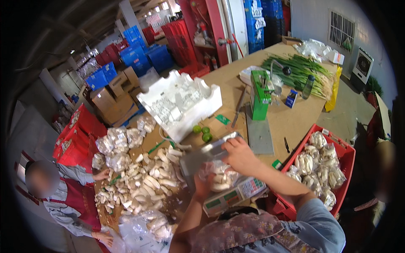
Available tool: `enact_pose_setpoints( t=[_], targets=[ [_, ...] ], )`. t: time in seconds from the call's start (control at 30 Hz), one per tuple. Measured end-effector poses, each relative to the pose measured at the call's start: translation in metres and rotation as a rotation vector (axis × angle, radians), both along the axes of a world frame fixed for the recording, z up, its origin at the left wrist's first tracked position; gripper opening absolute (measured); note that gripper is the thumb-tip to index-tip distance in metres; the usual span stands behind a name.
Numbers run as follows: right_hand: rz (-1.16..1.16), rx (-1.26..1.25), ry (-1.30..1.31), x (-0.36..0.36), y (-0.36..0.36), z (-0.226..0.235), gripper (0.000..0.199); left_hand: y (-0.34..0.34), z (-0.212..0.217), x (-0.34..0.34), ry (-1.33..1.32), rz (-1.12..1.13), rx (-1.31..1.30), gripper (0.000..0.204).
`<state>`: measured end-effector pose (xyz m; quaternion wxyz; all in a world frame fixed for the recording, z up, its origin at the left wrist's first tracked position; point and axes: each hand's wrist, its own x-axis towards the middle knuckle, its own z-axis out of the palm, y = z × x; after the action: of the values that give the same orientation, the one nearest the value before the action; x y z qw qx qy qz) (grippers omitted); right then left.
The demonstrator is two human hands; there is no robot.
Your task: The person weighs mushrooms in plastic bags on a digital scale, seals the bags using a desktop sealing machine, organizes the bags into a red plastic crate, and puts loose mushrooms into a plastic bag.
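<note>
My right hand (237, 152) grips the near right edge of a shiny metal tray (190, 162), which is tilted above the work table. Beside the tray, my left hand (204, 185) is smeared by motion, so its fingers do not show clearly; it is at the side of a clear plastic bag of pale mushrooms (222, 179). Below that bag is a white and green weighing scale (219, 203) with a panel of keys. Loose mushrooms (147, 183) lie in a big heap to the left of my hands.
Bagged mushrooms fill a red crate (348, 162) at right. A white foam box (198, 101), green round fruits (206, 130), a green tape dispenser (259, 97) and spring onions (299, 69) lie farther back. At left, a co-worker's hand (102, 174) reaches toward the heap.
</note>
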<state>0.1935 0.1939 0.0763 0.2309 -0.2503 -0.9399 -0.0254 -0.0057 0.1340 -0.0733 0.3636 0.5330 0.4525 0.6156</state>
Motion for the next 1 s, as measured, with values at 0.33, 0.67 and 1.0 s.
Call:
enact_pose_setpoints(
  t=[0.33,0.67,1.0],
  targets=[
    [0.071,-0.559,0.571,0.056,0.008,0.011,0.064,-0.001,-0.012,0.007,-0.033,0.076,0.12,0.046],
    [0.072,-0.62,0.502,-0.015,-0.022,-0.098,0.04,0.0,0.011,0.001,0.344,0.16,0.283,0.045],
    [0.04,-0.649,0.742,-0.032,-0.044,-0.112,0.044,-0.005,0.03,0.019,0.112,-0.008,0.222,0.056]
  ],
)
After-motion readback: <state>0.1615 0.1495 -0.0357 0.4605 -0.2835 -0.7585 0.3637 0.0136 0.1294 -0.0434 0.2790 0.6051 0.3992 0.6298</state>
